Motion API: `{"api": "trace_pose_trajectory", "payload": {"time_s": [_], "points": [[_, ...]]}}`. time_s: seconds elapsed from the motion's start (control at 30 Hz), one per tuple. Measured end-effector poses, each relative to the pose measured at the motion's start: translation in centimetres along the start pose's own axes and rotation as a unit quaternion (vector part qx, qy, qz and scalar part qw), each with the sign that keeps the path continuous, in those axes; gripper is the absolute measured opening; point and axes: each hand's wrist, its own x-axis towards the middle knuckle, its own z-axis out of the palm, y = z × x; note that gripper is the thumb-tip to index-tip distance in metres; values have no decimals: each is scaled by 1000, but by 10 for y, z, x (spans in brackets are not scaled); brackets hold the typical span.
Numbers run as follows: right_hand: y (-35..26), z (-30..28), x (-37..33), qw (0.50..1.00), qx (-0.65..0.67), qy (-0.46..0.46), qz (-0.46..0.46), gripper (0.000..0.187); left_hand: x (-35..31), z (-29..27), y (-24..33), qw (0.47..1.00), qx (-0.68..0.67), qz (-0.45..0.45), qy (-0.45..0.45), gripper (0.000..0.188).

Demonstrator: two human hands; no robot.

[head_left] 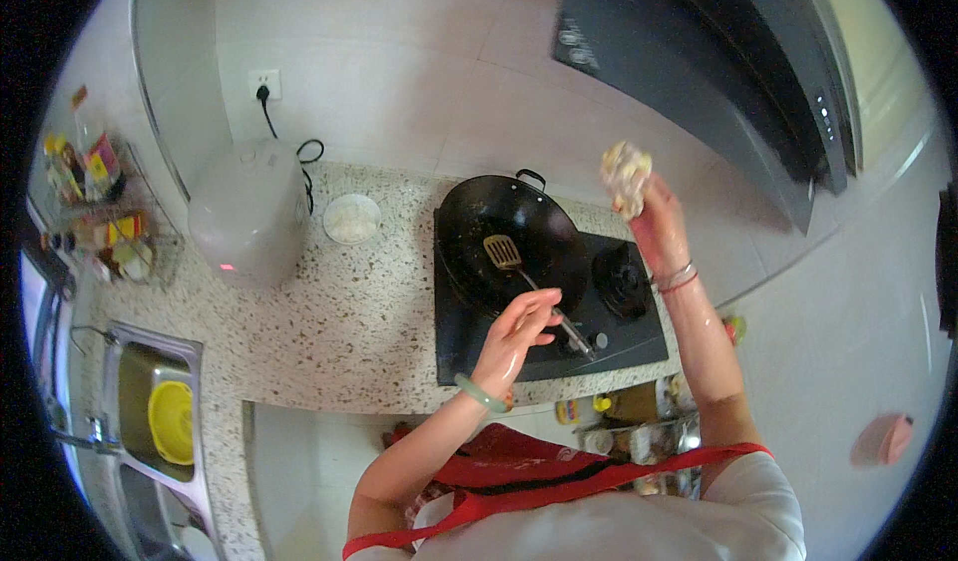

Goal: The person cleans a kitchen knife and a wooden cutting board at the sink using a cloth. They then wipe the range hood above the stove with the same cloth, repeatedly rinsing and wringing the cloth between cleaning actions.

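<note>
My right hand [661, 230] is raised to the right of the wok, fingers closed around a lumpy, wet-looking whitish-yellow clump [626, 178]. What it is exactly, I cannot make out. With a green bangle at its wrist, my left hand [516, 338] hovers at the wok's near side, fingers stretched and holding nothing. It is beside the handle of a slotted spatula [504, 253], whose head lies in the black wok [469, 207] while the handle extends over the near rim. Under the wok is a black gas hob [464, 356].
A white plate with pale contents [352, 220] sits left of the wok, beside a rice cooker [249, 217]. The sink [160, 346] at far left holds a yellow basin [172, 421]. A dark range hood [679, 72] slants above on the right, near a bare burner [624, 277].
</note>
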Motion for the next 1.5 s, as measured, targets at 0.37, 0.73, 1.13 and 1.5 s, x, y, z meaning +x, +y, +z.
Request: {"api": "trace_pose_trajectory", "payload": {"time_s": [0.37,0.73,1.13,1.5], "points": [[-51,23,237,921,273,-267,-83,38,17,-28,-41,985,-134,49,94,25],[-61,38,312,961,198,-135,-135,37,42,-46,-45,981,-155,40,111,24],[-101,34,246,892,319,-303,-98,38,50,-55,-69,984,-156,-5,82,23],[-60,44,291,952,260,-125,-98,27,52,-50,-78,985,-152,-37,73,22]]}}
